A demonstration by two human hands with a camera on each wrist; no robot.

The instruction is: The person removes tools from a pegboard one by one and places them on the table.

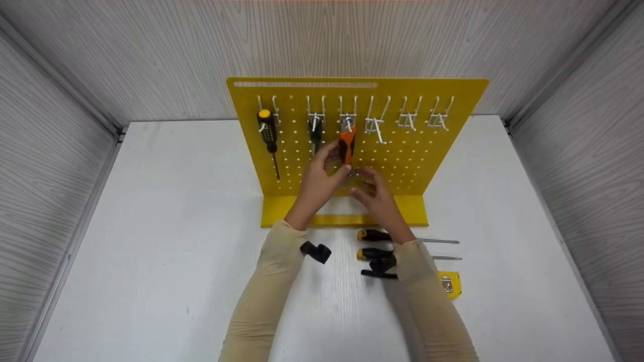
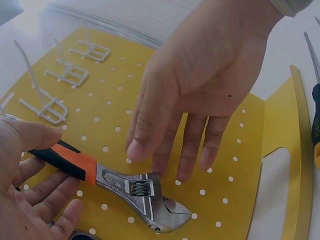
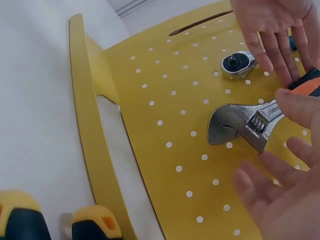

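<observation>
An adjustable wrench (image 1: pixel 347 145) with an orange and black handle hangs head down from a hook on the yellow pegboard (image 1: pixel 397 166). My left hand (image 1: pixel 316 185) is around the wrench handle, thumb on one side and loosely extended fingers on the other, seen close in the left wrist view. Beside the metal wrench head (image 3: pixel 245 122) is my right hand (image 1: pixel 381 200), its thumb and fingers spread apart and nothing held between them. Left of the wrench hangs a ratchet (image 1: pixel 315 130) with a dark handle; its round head (image 3: pixel 236 64) shows in the right wrist view.
A yellow-black screwdriver (image 1: pixel 268 133) hangs at the board's left. Bare hooks (image 1: pixel 410 119) line the right side. On the table, two screwdrivers (image 1: pixel 375 235) and a black-handled item (image 1: pixel 375 274) lie partly under my right forearm, near a yellow tape measure (image 1: pixel 455 284).
</observation>
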